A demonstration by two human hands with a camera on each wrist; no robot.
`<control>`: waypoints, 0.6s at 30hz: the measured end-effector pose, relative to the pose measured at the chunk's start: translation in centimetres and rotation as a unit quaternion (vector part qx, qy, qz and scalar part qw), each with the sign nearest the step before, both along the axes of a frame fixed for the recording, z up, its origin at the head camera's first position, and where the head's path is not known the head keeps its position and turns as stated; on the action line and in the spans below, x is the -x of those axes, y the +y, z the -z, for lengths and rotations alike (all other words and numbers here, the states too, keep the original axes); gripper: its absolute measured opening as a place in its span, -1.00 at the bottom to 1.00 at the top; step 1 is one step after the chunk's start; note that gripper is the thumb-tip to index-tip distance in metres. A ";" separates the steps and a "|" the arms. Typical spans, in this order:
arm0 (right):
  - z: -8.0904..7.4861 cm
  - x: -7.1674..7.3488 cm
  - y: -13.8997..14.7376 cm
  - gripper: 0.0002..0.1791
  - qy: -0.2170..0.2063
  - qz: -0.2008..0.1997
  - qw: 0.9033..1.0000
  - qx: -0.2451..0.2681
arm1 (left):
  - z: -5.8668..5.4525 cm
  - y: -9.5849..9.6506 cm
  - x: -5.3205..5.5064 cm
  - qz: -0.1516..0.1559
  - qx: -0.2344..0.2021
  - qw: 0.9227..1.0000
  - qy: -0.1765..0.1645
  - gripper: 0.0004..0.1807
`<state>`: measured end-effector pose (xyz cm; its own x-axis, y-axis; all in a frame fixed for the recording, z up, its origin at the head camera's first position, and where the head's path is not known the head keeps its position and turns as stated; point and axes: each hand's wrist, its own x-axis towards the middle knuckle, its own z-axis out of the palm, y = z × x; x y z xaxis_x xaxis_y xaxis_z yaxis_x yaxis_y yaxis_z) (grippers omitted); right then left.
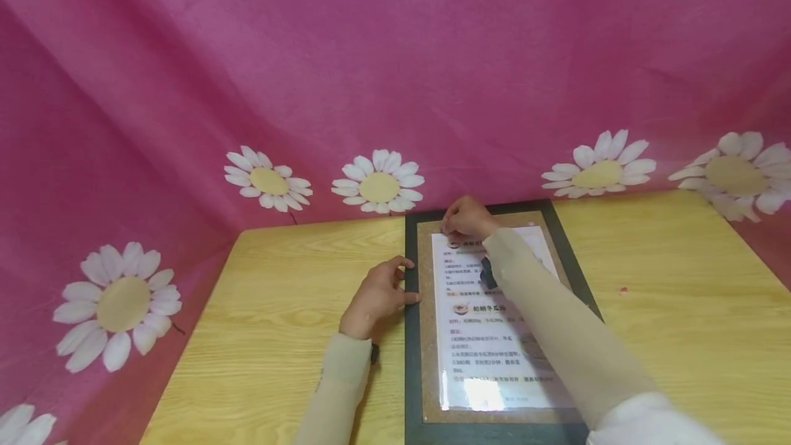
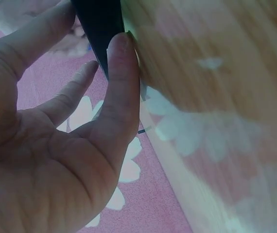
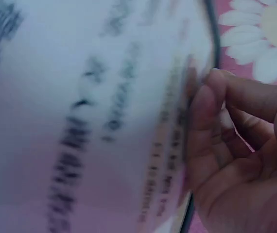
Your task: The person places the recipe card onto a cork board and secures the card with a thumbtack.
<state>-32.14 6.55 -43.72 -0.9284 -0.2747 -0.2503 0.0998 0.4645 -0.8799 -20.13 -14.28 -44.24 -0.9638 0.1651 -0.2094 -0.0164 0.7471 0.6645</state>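
A dark-framed cork board (image 1: 428, 362) lies on the wooden table. On it is a clear-covered white sheet (image 1: 454, 362) printed with recipe text and small pictures. My right hand (image 1: 469, 217) is at the sheet's upper left corner, thumb and index fingertips pinched together; whatever sits between them is too small and covered to identify. In the right wrist view the right hand (image 3: 245, 141) blurs beside the sheet's edge. My left hand (image 1: 384, 290) touches the board's left edge with spread fingertips. The left wrist view shows its fingertips (image 2: 121, 46) against the dark frame (image 2: 99, 29).
A small pale pink spot (image 1: 531, 224) marks the board's top right. A tiny red bit (image 1: 623, 290) lies on the table to the right. Pink curtain (image 1: 395, 74) with white daisies hangs behind and left of the table (image 1: 278, 307).
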 end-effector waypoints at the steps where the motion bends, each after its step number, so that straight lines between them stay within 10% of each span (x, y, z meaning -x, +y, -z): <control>1: 0.1 0.0 -0.2 -0.86 -0.004 0.003 1.000 -0.009 | 0.0 0.0 0.0 -0.001 -0.001 1.000 0.000 -0.42; 18: 0.2 1.5 -0.7 -0.78 -0.089 0.025 0.995 -0.024 | 0.4 -0.1 0.1 -0.001 0.022 1.000 0.007 -0.40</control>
